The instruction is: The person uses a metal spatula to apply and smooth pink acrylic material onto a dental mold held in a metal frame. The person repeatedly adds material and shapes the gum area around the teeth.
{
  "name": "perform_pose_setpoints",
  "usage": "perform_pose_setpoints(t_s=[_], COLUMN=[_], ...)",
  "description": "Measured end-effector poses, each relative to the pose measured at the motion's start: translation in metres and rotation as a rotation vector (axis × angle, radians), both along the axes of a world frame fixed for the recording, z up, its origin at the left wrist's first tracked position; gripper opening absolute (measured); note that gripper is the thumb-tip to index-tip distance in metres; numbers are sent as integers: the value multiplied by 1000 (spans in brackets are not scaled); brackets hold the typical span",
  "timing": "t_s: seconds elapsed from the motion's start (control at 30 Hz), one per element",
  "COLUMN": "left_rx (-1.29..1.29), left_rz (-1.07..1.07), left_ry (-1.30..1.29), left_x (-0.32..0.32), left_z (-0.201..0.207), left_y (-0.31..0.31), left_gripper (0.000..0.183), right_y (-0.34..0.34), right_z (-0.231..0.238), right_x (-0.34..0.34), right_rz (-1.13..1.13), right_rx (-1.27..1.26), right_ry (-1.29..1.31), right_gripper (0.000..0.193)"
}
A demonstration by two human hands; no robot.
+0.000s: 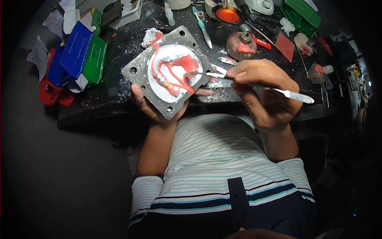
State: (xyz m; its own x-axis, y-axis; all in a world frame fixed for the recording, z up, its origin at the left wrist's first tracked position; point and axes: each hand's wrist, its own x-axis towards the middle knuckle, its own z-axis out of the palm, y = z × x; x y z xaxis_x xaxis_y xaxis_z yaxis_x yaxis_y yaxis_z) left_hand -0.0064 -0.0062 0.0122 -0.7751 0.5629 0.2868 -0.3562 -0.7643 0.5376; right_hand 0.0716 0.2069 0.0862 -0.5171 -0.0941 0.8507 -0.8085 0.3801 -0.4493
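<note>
Metal plate point(139, 81), left hand point(151, 110) behind, partly hidden

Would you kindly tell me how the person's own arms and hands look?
The left hand and right hand are bare, without gloves. The left forearm bears a few pale specks. The short sleeves are white with thin teal stripes and dark bands farther up.

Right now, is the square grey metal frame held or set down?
Held: the left hand cups the square grey metal frame from below, digits at opposite edges.
</note>
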Motion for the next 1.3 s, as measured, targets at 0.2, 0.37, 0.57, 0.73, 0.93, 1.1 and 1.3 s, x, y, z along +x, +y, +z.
perform_pose_setpoints(t_s=[0.2,0.37,0.57,0.73,0.93,1.1,1.3], left_rx=[-6,0,229,141,394,340,367], left_rz=[5,28,-121,-106,-303,-245,-248], left_ry=[3,-20,-134,-115,-162,-192,-200], left_x=[0,0,-8,-10,-17,-14,-12], left_z=[0,1,-7,-6,-7,-9,-6], left_y=[0,1,-1,-1,1,0,0], left_gripper=[113,112,115,120,122,125,125], right_y=[1,3,47,82,87,85,85], right_z=[-2,1,1,-7,-12,-11,-11], right_x=[-1,2,-8,-16,-19,-21,-21], right_rz=[10,52,-309,-452,-472,-476,-485], right_rx=[11,-32,-325,-417,-453,-448,-430], right_ry=[17,37,-64,-164,-218,-209,-212], right_gripper=[28,29,15,15,15,16,16])
